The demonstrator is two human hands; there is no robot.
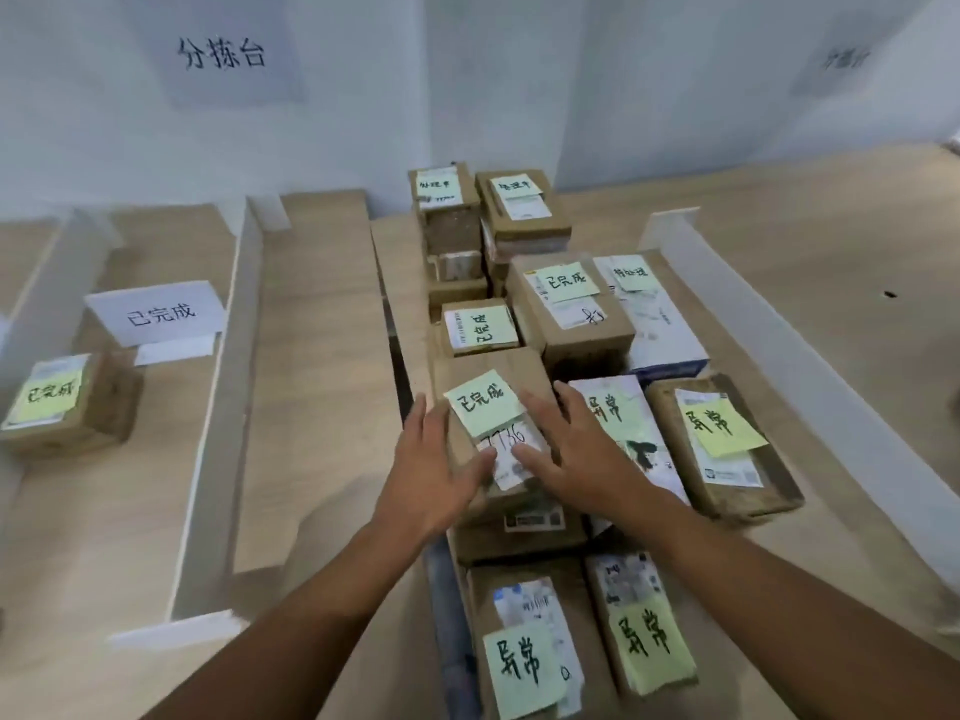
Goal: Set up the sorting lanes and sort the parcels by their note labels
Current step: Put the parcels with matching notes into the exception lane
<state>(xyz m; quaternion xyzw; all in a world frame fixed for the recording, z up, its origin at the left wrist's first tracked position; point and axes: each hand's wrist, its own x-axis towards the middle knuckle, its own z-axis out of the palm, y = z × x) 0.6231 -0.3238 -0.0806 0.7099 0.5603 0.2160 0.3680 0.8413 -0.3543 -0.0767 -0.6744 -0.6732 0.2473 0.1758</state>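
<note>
While straight and apart on one parcel (511, 368), fingers of left hand (427, 478) and right hand (569, 452); four 异常 parcels (722, 449) (623, 423) (524, 646) (644, 621) near

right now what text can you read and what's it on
"分拣台": wall sheet
"已完成": lane sign
"已完成": left-lane parcel's note
"已完成": front parcel's note, small box's note, big box's note
"7736": front parcel's white label
"异常": white parcel's note, right parcel's note, two nearest parcels' notes
Too blurred: back boxes' notes, far white parcel's note, right wall sheet, printed labels.
</note>
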